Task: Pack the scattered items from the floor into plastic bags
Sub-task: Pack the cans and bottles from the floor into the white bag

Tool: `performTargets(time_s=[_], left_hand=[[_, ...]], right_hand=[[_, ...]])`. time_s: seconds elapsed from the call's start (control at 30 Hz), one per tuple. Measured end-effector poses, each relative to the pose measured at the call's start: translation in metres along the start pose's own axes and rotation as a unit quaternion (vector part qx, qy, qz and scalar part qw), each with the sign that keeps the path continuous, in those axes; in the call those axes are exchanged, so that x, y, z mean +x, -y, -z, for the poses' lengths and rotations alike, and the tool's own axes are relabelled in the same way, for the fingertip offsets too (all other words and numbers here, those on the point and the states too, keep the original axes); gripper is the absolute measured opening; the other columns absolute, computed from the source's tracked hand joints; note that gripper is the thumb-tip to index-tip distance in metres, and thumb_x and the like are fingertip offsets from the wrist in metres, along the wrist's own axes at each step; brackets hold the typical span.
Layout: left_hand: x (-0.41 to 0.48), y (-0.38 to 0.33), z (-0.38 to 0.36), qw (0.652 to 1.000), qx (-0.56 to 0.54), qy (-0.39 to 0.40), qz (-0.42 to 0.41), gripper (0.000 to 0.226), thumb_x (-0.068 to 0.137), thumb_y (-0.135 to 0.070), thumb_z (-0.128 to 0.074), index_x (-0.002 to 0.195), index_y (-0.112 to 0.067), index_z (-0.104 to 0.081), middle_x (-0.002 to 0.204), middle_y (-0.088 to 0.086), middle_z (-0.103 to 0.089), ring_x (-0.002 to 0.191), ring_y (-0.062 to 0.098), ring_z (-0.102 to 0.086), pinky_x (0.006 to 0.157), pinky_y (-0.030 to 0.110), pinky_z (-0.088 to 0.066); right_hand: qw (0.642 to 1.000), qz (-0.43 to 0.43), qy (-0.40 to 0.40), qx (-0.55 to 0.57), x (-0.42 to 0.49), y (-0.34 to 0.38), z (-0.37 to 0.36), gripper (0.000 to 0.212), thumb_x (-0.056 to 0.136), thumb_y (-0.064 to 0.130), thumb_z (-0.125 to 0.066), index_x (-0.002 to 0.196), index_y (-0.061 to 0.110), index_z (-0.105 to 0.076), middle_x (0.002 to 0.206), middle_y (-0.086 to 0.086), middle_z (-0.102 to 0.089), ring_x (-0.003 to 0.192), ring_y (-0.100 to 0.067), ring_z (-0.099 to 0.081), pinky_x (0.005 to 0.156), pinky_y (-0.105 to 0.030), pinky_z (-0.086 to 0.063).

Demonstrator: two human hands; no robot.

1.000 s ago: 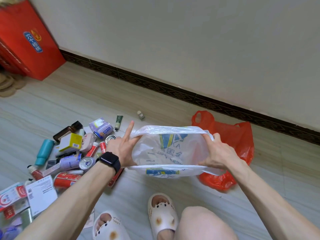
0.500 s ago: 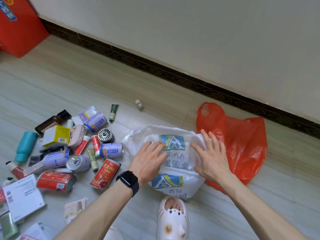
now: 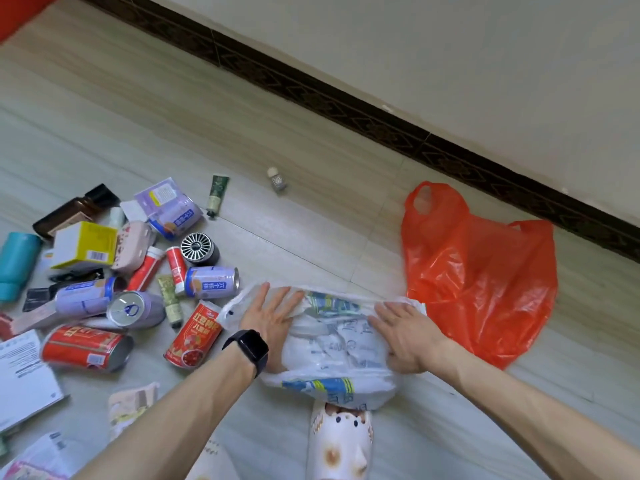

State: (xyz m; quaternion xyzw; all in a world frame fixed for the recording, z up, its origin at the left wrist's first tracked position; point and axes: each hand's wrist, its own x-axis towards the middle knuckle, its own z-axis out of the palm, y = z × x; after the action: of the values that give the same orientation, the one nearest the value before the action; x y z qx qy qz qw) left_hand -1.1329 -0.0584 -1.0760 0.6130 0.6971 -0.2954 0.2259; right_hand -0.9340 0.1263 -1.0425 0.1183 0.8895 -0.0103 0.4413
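A white plastic bag [image 3: 334,355] with blue print lies on the floor in front of me. My left hand [image 3: 273,315], a black watch on its wrist, rests flat on the bag's left side with fingers straight. My right hand [image 3: 405,332] presses flat on its right side. An orange plastic bag [image 3: 485,275] lies flat to the right, partly under the white one. Scattered items lie to the left: a red can [image 3: 195,336], purple cans [image 3: 213,282], another red can [image 3: 85,348], a yellow box [image 3: 85,245], a teal bottle [image 3: 15,263] and a green tube [image 3: 216,195].
A small bottle [image 3: 277,180] stands alone near the dark baseboard [image 3: 381,129] and white wall. Papers and leaflets [image 3: 24,379] lie at the lower left. My white slipper [image 3: 341,441] sits just below the white bag. Bare floor stretches beyond the items towards the wall.
The white bag went from held open in the air to lying on the floor. Both hands now lie flat on it, spread further apart than half a second ago.
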Motion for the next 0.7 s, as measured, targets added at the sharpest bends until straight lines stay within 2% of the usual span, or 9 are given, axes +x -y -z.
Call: performTargets(time_s=[0.07,0.1,0.13,0.17,0.23,0.4,0.5,0.6,0.7], left_hand=[[-0.004,-0.002,-0.009,1.000,-0.015,0.015,0.014,0.107,0.079,-0.076,-0.045,0.157,-0.025,0.007,0.160,0.004,0.029,0.146,0.039,0.023,0.110,0.068,0.015],[-0.004,-0.003,-0.009,1.000,-0.012,0.014,0.025,0.108,0.077,-0.078,-0.044,0.156,-0.025,0.009,0.158,0.005,0.032,0.145,0.042,0.024,0.108,0.071,0.015],[-0.002,-0.005,-0.006,0.999,0.001,0.008,0.039,0.110,0.076,-0.080,-0.043,0.156,-0.025,0.011,0.156,0.007,0.036,0.144,0.045,0.024,0.105,0.074,0.016],[0.001,-0.006,0.000,0.998,0.017,-0.002,0.053,0.111,0.076,-0.080,-0.043,0.155,-0.026,0.013,0.154,0.009,0.039,0.143,0.047,0.023,0.102,0.077,0.016],[0.014,-0.002,0.016,0.994,0.016,-0.033,0.099,0.113,0.077,-0.077,-0.049,0.153,-0.026,0.018,0.150,0.012,0.045,0.144,0.048,0.021,0.098,0.081,0.015],[0.037,0.038,0.056,0.970,-0.008,-0.119,0.211,0.106,0.086,-0.055,-0.060,0.156,-0.023,0.013,0.152,0.010,0.042,0.148,0.042,0.009,0.100,0.082,0.006],[0.038,0.043,0.052,0.975,0.043,-0.121,0.183,0.095,0.091,-0.055,-0.052,0.156,-0.022,0.008,0.152,0.015,0.041,0.145,0.043,0.024,0.099,0.081,0.014],[0.035,0.028,0.039,0.983,0.084,-0.113,0.121,0.084,0.090,-0.062,-0.040,0.156,-0.013,-0.020,0.151,0.023,0.038,0.136,0.042,0.038,0.101,0.075,0.023],[0.035,0.012,0.035,0.986,0.041,-0.162,0.009,0.058,0.095,-0.043,-0.039,0.142,-0.010,-0.047,0.159,0.022,0.020,0.144,0.037,0.027,0.111,0.067,0.015]], right_hand=[[0.995,-0.021,-0.093,-0.023,0.007,0.001,-0.009,0.065,0.086,0.031,-0.040,0.147,0.008,-0.045,0.164,-0.015,-0.015,0.151,-0.035,-0.006,0.118,-0.051,-0.008],[0.993,-0.058,-0.102,-0.027,0.009,0.005,-0.011,0.070,0.084,0.033,-0.035,0.148,0.004,-0.041,0.164,-0.018,-0.014,0.150,-0.040,-0.004,0.114,-0.058,-0.008],[0.992,-0.092,-0.086,-0.019,0.012,0.010,-0.012,0.078,0.085,0.040,-0.033,0.153,0.002,-0.021,0.164,-0.022,-0.003,0.149,-0.045,0.003,0.110,-0.064,-0.005],[0.991,-0.119,-0.058,-0.003,0.015,0.015,-0.013,0.088,0.087,0.053,-0.034,0.148,0.003,0.003,0.162,-0.025,0.014,0.147,-0.049,0.012,0.108,-0.070,-0.002],[0.987,-0.153,-0.025,0.035,0.021,0.015,-0.004,0.117,0.077,0.082,-0.040,0.147,0.012,0.021,0.155,-0.023,0.035,0.143,-0.051,0.024,0.106,-0.074,0.000],[0.967,-0.198,-0.149,0.054,0.036,-0.024,0.038,0.127,0.065,0.091,-0.048,0.157,0.028,0.013,0.155,-0.018,0.038,0.148,-0.043,0.021,0.113,-0.067,-0.003],[0.971,-0.193,-0.130,0.057,0.040,-0.024,0.035,0.127,0.064,0.094,-0.044,0.156,0.028,0.014,0.155,-0.016,0.038,0.147,-0.044,0.021,0.113,-0.068,-0.002],[0.979,-0.191,-0.048,0.043,0.042,-0.007,0.014,0.114,0.074,0.088,-0.040,0.159,0.021,-0.006,0.163,-0.019,0.020,0.148,-0.046,0.013,0.112,-0.067,-0.002],[0.982,-0.135,-0.133,0.026,0.045,0.007,0.011,0.068,0.084,0.057,-0.055,0.136,0.012,-0.051,0.148,-0.022,-0.041,0.139,-0.042,-0.030,0.108,-0.059,-0.026]])
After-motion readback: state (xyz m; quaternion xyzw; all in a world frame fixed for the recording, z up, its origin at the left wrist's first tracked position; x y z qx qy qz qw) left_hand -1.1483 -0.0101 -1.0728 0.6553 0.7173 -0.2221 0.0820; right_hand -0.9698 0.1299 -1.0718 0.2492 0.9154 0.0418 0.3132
